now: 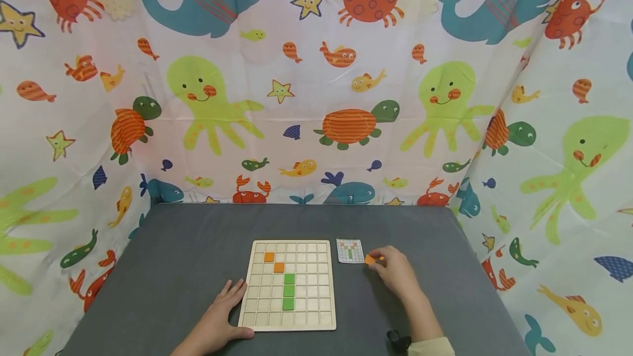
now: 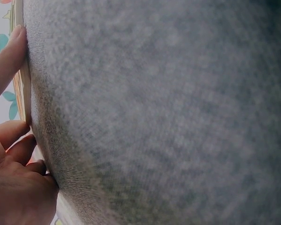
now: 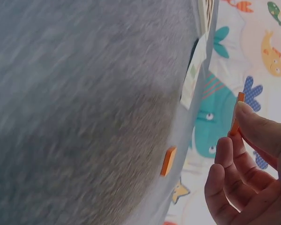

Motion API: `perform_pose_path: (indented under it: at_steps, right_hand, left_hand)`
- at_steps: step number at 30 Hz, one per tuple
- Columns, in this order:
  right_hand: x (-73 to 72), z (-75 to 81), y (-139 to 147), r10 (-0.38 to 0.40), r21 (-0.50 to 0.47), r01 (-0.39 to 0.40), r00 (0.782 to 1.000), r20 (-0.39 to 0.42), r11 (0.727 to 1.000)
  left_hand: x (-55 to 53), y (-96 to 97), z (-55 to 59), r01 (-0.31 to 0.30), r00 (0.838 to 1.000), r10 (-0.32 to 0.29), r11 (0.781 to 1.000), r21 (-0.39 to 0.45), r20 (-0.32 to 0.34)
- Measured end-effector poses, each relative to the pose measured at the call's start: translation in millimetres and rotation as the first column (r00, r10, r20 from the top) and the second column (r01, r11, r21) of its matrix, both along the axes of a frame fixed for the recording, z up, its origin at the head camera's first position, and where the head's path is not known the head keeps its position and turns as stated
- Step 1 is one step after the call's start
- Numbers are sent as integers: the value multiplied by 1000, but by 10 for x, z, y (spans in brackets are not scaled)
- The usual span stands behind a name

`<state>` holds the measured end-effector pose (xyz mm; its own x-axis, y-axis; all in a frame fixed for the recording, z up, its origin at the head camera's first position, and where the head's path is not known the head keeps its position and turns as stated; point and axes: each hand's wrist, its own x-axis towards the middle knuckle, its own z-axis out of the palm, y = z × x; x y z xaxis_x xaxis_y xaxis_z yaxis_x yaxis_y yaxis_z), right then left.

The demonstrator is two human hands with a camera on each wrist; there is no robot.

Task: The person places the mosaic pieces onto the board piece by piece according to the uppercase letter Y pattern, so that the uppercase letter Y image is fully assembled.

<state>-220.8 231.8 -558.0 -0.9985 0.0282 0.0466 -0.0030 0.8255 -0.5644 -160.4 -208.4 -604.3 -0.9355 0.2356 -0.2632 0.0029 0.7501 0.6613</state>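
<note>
A square wooden grid board [image 1: 311,290] lies on the dark table. Two orange tiles [image 1: 269,257] run diagonally in its cells, and three green tiles [image 1: 289,291] form a column below them. My left hand [image 1: 221,312] rests at the board's near left corner, thumb on the front edge and fingers along the left side. Right of the pattern card [image 1: 350,251], my right hand [image 1: 395,273] pinches an orange tile [image 3: 238,114] between thumb and fingertips, held above the table. Another orange tile [image 3: 168,161] lies on the table below that hand.
A patterned cloth [image 1: 306,142] with sea animals hangs behind and at both sides of the grey table [image 1: 198,246]. A small black object [image 1: 397,340] shows beside the right sleeve [image 1: 431,346].
</note>
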Motion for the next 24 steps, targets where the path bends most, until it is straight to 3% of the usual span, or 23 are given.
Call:
perform_pose_path:
  at_steps: [10,17,24]
  right_hand:
    - [-40,22,-325,43,-14,-43,999,27,999]
    - [-60,11,-483,124,-40,-124,992,-4,991]
    - [-99,-24,-679,171,-30,-170,985,15,985]
  left_hand:
    - [-23,17,3,7,1000,-7,1000,-13,24]
    - [-26,19,-12,-2,999,3,1000,-14,45]
    - [-12,3,-16,-9,1000,9,1000,-8,30]
